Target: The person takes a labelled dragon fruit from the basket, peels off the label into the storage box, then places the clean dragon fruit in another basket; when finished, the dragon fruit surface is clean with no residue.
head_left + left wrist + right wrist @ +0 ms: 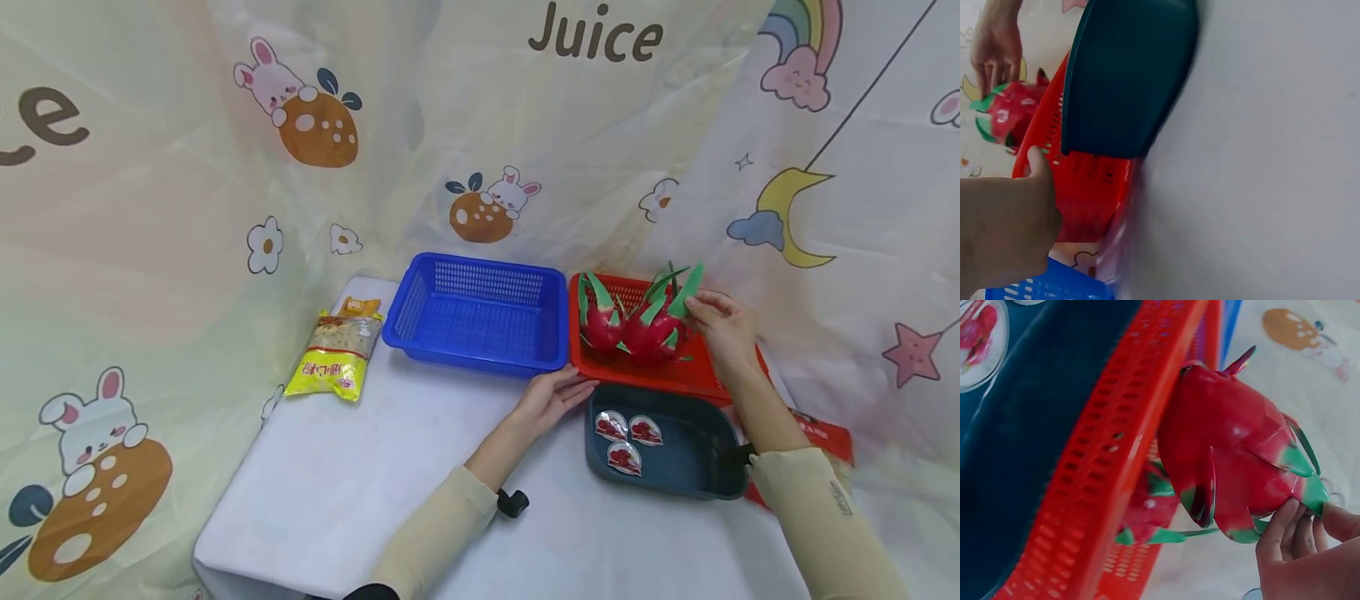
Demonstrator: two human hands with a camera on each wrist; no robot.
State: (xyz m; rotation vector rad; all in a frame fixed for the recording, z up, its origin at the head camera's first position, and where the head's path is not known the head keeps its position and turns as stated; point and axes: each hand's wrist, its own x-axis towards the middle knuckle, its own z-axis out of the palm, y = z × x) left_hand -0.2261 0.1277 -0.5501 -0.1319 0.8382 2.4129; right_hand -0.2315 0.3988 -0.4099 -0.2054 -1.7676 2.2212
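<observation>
My right hand [727, 329] pinches the green leaf tips of a red dragon fruit [651, 333] at the red basket [712, 375]. In the right wrist view this dragon fruit [1229, 444] rises above the basket's rim, with my fingertips and thumb on its leaves. A second dragon fruit [600, 325] lies to its left in the basket, partly hidden behind the rim in the right wrist view. My left hand [551, 404] touches the basket's front left corner with fairly straight fingers. In the left wrist view its thumb rests at the rim, and the other fingers are hidden.
In front of the red basket stands a dark green tray [697, 454] with three round stickers [624, 458]. A blue basket [480, 362] is left of the red one. Yellow food bags [330, 358] lie farther left; a red packet [828, 437] is partly hidden beyond my right forearm.
</observation>
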